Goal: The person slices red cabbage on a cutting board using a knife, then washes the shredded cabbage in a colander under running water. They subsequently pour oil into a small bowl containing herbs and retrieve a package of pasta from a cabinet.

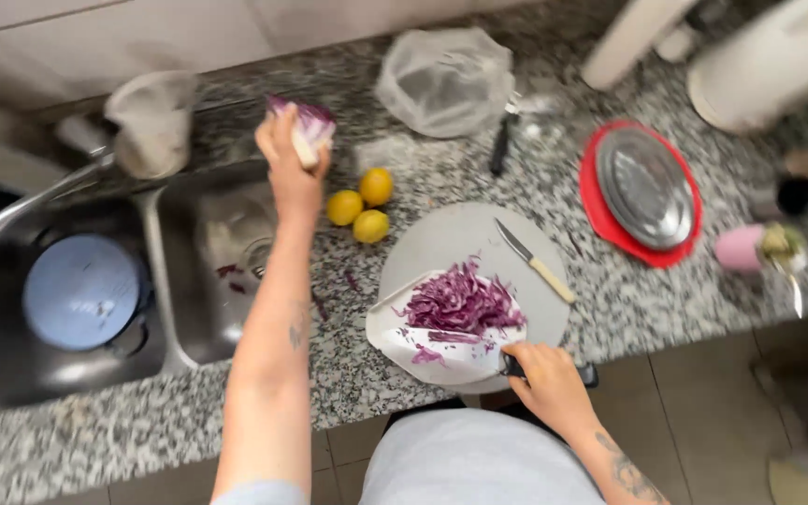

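Left hand (pixel 290 166) gripping purple cabbage wedge (pixel 307 125) (above steel sink (pixel 200 309)); right hand (pixel 546 377) clasping black-handled knife (pixel 554 371) beside shredded purple cabbage (pixel 460 301).

Two hands are in view: the left hand (pixel 290 164) and the right hand (pixel 546 374). Three yellow lemons (pixel 359 210) sit together on the surface (pixel 628 299). There are two knives: one light-handled knife (pixel 535 260) lying on the round cutting board (pixel 479 234), and one dark-handled knife (pixel 554 371). One cabbage wedge (pixel 309 126), one heap of shredded purple cabbage (pixel 460 301), one red plate (pixel 600 210) with one metal lid (pixel 645 187), one clear plastic bag (pixel 443 79), and two sink basins (pixel 208 309) are visible.
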